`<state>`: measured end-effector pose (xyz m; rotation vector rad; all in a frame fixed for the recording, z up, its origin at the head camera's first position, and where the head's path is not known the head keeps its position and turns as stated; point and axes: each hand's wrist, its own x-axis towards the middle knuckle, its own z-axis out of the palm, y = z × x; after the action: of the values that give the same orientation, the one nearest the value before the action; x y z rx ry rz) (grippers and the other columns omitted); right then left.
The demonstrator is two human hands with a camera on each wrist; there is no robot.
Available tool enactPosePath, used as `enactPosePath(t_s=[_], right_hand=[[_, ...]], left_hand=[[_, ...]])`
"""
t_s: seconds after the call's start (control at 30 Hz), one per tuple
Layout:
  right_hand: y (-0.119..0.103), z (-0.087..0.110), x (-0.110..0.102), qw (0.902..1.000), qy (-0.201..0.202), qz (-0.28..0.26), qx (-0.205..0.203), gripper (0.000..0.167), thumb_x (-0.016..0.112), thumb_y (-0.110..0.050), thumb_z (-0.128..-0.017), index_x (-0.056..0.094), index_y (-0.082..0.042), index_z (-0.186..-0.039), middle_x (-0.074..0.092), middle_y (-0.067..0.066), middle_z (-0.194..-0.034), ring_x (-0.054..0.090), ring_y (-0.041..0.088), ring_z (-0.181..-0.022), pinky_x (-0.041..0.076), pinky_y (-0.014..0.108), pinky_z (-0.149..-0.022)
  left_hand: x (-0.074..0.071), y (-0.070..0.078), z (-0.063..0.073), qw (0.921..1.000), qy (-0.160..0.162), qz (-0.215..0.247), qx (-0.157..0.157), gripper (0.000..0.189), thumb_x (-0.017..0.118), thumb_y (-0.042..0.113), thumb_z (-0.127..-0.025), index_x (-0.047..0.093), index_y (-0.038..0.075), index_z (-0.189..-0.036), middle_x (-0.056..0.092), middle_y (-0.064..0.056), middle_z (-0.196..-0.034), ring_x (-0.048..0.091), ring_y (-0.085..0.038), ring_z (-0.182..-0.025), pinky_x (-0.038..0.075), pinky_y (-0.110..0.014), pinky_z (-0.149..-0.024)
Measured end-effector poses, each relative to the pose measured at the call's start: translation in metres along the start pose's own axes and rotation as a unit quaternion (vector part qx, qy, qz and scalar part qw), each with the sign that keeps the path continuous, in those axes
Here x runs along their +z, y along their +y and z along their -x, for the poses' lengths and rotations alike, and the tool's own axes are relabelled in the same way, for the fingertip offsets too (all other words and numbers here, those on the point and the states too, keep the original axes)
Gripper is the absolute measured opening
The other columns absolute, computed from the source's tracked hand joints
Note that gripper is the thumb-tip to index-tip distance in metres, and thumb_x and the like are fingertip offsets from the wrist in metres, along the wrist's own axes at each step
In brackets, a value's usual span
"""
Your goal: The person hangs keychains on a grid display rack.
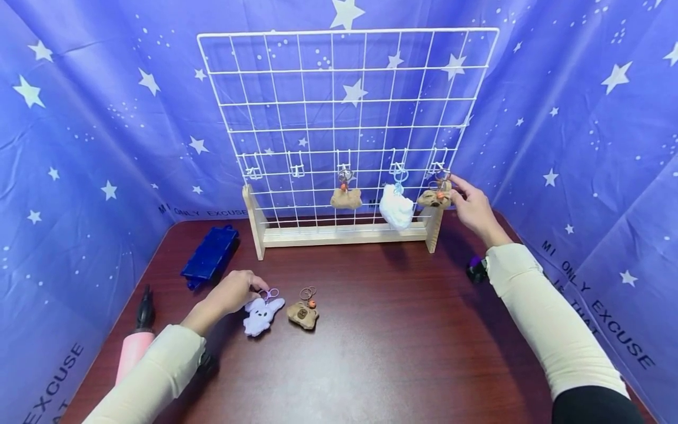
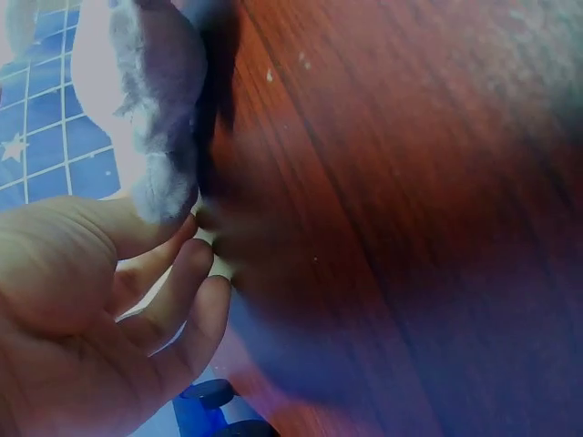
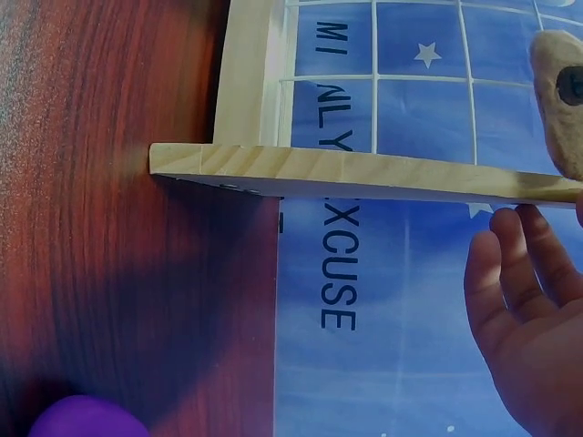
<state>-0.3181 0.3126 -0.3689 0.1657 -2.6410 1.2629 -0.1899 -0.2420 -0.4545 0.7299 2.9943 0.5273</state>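
My left hand pinches the ear of a lavender bunny plush keychain, low over the table. In the left wrist view, the thumb presses the pale plush and the other fingers curl beneath. My right hand reaches to the rack's right end, thumb and index finger at a brown plush keychain and its ring by the rightmost hook. The right wrist view shows this plush at the edge, the remaining fingers beside the wooden upright. A brown bear plush keychain lies right of the bunny.
A white wire grid rack stands on a wooden base. A brown plush and a white plush hang from it; two left hooks hold nothing. A blue tray, a pink cylinder and a purple object lie around.
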Motion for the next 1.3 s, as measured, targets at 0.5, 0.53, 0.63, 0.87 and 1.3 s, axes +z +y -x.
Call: enactPosePath(t_s=[0.5, 0.53, 0.63, 0.87, 1.3], right_hand=[[0.003, 0.002, 0.002, 0.9999, -0.001, 0.010, -0.003, 0.053, 0.041, -0.023, -0.106, 0.038, -0.024, -0.159, 0.062, 0.027, -0.135, 0.059, -0.003, -0.070, 0.055, 0.020, -0.060], [0.003, 0.002, 0.002, 0.9999, -0.002, 0.010, -0.002, 0.053, 0.041, -0.023, -0.106, 0.037, -0.024, -0.159, 0.061, 0.026, -0.136, 0.059, -0.002, -0.071, 0.055, 0.020, -0.060], [0.002, 0.002, 0.002, 1.0000, -0.007, 0.007, 0.002, 0.053, 0.041, -0.025, -0.106, 0.036, -0.026, -0.159, 0.060, 0.026, -0.137, 0.060, -0.002, -0.075, 0.056, 0.020, -0.061], [0.003, 0.002, 0.000, 0.9999, -0.010, 0.005, 0.000, 0.053, 0.040, -0.024, -0.107, 0.035, -0.023, -0.160, 0.060, 0.027, -0.135, 0.059, -0.004, -0.076, 0.057, 0.020, -0.062], [0.002, 0.002, 0.000, 0.9999, -0.010, 0.005, -0.003, 0.052, 0.041, -0.025, -0.107, 0.037, -0.023, -0.159, 0.062, 0.027, -0.132, 0.059, -0.001, -0.071, 0.056, 0.021, -0.061]], left_hand=[[-0.002, 0.004, 0.002, 0.9993, -0.020, 0.004, -0.031, 0.023, 0.077, 0.003, -0.087, 0.061, 0.019, -0.082, 0.074, 0.004, -0.077, 0.059, -0.009, -0.068, 0.047, -0.027, -0.061], [-0.003, 0.004, 0.003, 0.9993, -0.021, 0.007, -0.028, 0.022, 0.076, 0.002, -0.087, 0.062, 0.018, -0.082, 0.074, 0.004, -0.078, 0.060, -0.009, -0.069, 0.047, -0.027, -0.061], [-0.006, 0.002, 0.004, 0.9995, -0.024, 0.009, -0.017, 0.020, 0.074, -0.001, -0.087, 0.066, 0.018, -0.084, 0.075, 0.005, -0.079, 0.061, -0.008, -0.071, 0.048, -0.026, -0.063], [-0.015, 0.002, 0.003, 0.9996, -0.012, 0.027, -0.004, 0.016, 0.072, -0.001, -0.088, 0.071, 0.015, -0.088, 0.077, 0.002, -0.082, 0.070, -0.012, -0.076, 0.054, -0.031, -0.067], [-0.025, 0.017, -0.008, 0.9952, 0.061, 0.075, -0.014, 0.012, 0.072, 0.007, -0.093, 0.074, 0.017, -0.098, 0.079, 0.000, -0.088, 0.071, -0.010, -0.077, 0.053, -0.027, -0.066]])
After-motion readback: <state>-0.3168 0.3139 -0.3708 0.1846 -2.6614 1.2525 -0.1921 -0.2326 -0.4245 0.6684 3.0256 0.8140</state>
